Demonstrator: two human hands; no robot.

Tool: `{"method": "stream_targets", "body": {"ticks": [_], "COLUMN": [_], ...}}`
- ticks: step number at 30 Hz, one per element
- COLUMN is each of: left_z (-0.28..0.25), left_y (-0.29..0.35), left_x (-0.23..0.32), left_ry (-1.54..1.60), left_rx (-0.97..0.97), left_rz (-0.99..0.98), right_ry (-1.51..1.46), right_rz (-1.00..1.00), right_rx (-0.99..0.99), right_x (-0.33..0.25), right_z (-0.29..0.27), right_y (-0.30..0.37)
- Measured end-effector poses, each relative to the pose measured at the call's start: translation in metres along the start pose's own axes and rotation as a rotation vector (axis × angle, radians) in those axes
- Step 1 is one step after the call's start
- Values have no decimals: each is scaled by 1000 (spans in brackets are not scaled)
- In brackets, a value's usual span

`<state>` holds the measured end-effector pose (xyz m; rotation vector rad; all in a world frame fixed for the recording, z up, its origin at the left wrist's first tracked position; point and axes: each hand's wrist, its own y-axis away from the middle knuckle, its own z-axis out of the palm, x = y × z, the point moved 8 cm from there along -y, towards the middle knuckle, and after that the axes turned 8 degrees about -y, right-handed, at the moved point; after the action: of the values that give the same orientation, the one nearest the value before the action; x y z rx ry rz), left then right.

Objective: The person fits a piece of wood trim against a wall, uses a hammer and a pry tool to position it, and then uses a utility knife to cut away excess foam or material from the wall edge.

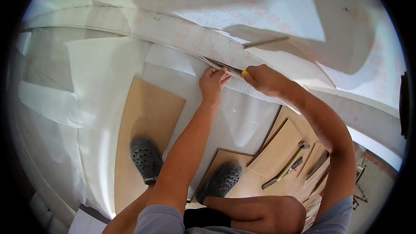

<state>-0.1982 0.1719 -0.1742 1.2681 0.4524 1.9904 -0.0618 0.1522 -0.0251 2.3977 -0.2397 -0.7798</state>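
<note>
My left hand (211,87) is closed, its fingertips pinching a thin pale strip (209,63) that runs along the foot of the wall. Just to its right, my right hand (266,80) grips a slim tool (245,72) with a yellow part showing by the thumb. A dark, narrow part of this tool seems to point left along the strip, toward my left fingertips; its exact kind is hidden by my fist. White foam underlay (240,117) covers the floor below both hands, its edge meeting the wall base.
A wood-look floor plank (149,104) lies loose under my left shoe (146,158). Near my right shoe (223,180) are laid planks (277,147), with a hammer (291,160) and a utility knife (295,164) on them. A flat board piece (290,60) leans on the wall.
</note>
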Motion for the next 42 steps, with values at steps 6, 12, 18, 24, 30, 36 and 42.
{"method": "stream_targets", "body": {"ticks": [6, 12, 18, 24, 30, 36, 42], "left_z": [2, -3, 6, -2, 5, -1, -1], "left_y": [-4, -3, 6, -2, 1, -2, -3], "left_x": [-1, 0, 3, 1, 5, -2, -4], "left_ry": [33, 28, 2, -12, -21, -45, -17], "left_rx": [-19, -19, -6, -44, -43, -45, -45], "left_rz": [2, 4, 20, 16, 26, 22, -1], "right_ry": [185, -159, -406, 78, 62, 282, -294], "right_rz": [49, 26, 239, 28, 105, -6, 62], "right_rx": [-17, -36, -202, -45, 140, 201, 34], "right_x": [-14, 5, 21, -10, -19, -20, 23], "right_z": [13, 15, 6, 16, 39, 53, 44], "right_y": [12, 5, -4, -3, 18, 22, 3]}}
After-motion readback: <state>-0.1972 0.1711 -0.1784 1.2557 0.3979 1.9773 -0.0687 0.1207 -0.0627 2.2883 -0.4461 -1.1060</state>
